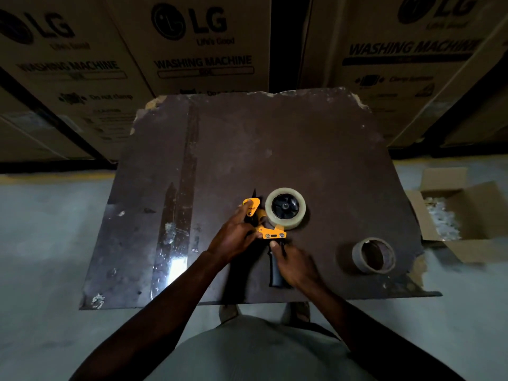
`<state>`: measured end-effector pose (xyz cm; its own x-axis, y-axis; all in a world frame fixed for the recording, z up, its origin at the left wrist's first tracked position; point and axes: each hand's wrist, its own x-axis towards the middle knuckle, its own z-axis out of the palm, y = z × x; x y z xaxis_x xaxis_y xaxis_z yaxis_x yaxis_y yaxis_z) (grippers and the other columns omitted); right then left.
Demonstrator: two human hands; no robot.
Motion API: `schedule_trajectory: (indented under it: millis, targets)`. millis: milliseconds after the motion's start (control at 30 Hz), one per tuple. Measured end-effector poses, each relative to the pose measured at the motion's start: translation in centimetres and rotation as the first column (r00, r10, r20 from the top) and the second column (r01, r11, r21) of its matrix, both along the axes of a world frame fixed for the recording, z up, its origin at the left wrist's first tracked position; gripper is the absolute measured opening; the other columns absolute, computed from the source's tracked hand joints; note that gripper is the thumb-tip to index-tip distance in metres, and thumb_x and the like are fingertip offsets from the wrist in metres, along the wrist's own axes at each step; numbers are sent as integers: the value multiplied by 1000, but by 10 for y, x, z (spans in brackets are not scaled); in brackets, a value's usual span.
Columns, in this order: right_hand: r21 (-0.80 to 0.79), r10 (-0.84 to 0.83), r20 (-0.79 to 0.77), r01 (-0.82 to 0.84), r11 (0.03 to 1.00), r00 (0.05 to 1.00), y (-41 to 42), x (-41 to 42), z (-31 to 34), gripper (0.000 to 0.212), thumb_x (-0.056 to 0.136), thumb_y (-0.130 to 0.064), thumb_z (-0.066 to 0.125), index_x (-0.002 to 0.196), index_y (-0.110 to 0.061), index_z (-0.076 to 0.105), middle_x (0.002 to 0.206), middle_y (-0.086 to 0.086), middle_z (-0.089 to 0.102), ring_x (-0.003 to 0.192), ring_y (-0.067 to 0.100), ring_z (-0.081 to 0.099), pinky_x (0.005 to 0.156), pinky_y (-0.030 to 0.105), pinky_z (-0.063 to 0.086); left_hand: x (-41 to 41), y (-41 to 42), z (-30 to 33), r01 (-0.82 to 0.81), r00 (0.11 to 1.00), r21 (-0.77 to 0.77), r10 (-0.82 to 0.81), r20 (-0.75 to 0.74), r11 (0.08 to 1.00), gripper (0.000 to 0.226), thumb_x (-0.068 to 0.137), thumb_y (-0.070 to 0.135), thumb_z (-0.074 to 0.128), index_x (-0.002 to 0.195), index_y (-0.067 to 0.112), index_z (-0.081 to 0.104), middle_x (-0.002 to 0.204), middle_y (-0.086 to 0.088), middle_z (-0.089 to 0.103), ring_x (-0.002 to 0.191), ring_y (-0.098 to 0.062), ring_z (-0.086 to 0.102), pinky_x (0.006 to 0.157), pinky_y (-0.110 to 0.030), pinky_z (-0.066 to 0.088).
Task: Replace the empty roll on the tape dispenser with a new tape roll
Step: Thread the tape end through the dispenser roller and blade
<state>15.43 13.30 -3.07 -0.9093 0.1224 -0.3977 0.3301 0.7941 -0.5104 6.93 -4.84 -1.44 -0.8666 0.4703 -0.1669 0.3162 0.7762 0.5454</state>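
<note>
A yellow tape dispenser (270, 232) with a black handle lies flat on the dark brown table (302, 149). A full roll of clear tape (286, 208) sits on its black hub. My left hand (233, 235) grips the dispenser's front end by the yellow guard and roller. Over the black handle, my right hand (295, 266) wraps its fingers around it. The empty brown cardboard core (373, 255) stands apart on the table to the right, near the front right corner.
An open cardboard box (467, 213) with white packing filler sits on the floor right of the table. Large washing machine cartons (198, 42) are stacked behind the table. The table's edges are chipped. A glossy strip (176, 215) runs along its left side.
</note>
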Motion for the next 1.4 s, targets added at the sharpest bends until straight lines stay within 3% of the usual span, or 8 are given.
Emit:
schedule_trajectory:
  millis: [267, 400, 733, 833, 933, 1000, 1167, 1400]
  targets:
    - [-11, 14, -19, -14, 1000, 1000, 0, -2, 3, 59, 100, -60, 27, 103, -17, 67, 104, 18, 73, 99, 39, 68, 82, 42, 53, 5, 0, -8, -9, 992, 6, 10, -125, 1000, 47, 96, 46, 49, 89, 10, 77, 160, -6, 33, 140, -26, 42, 105, -35, 43]
    - [-6, -4, -6, 4, 1000, 1000, -1, -1, 3, 63, 97, -65, 27, 97, -15, 65, 99, 20, 73, 94, 40, 68, 79, 43, 54, -5, 16, 1, -148, 978, -18, 144, -150, 989, 25, 90, 42, 61, 95, 21, 74, 146, -2, 47, 130, -28, 45, 97, -44, 49]
    - [-121, -98, 86, 108, 987, 991, -3, -2, -7, 71, 91, -74, 21, 92, -19, 66, 97, 15, 74, 93, 37, 69, 78, 41, 53, -30, 52, 17, -197, 980, -323, 188, -59, 926, 34, 82, 43, 71, 109, 22, 72, 137, -6, 38, 122, -34, 38, 89, -50, 52]
    - [-361, -214, 241, 292, 886, 947, -10, -3, -4, 61, 93, -71, 35, 90, -18, 66, 91, 15, 74, 85, 38, 70, 78, 46, 56, -31, 49, 5, -191, 981, -274, 175, -81, 943, 24, 90, 35, 59, 104, 21, 73, 137, -8, 41, 120, -36, 38, 92, -44, 47]
    - [-654, -297, 531, 607, 452, 793, -18, -1, 6, 37, 101, -48, 46, 95, -14, 58, 74, 13, 66, 57, 30, 62, 57, 42, 56, -31, 35, -3, -110, 992, -223, 94, -80, 969, 22, 89, 41, 57, 99, 31, 74, 138, -6, 44, 127, -36, 39, 97, -41, 38]
    - [-685, -311, 572, 650, 328, 759, -21, 1, 10, 31, 103, -37, 49, 94, -9, 57, 66, 11, 62, 50, 26, 56, 51, 36, 51, -26, 27, -1, -79, 994, -144, 67, -86, 986, 21, 87, 34, 63, 104, 27, 74, 146, -9, 41, 128, -39, 36, 102, -43, 37]
    - [-695, -378, 529, 644, 321, 760, -24, 2, 6, 31, 102, -35, 51, 85, -10, 57, 60, 7, 61, 46, 24, 53, 48, 32, 48, -15, 10, 1, -3, 984, -19, -1, -176, 1000, 12, 82, 22, 74, 86, 11, 79, 151, -15, 40, 129, -41, 42, 104, -44, 42]
    - [-693, -356, 523, 630, 351, 774, -17, 4, 0, 30, 99, -39, 56, 91, -10, 60, 63, 7, 62, 47, 23, 55, 48, 32, 49, 2, -13, -5, 4, 984, 190, 29, -175, 982, 13, 84, 24, 75, 81, 11, 76, 151, -7, 43, 131, -19, 50, 99, -31, 48]
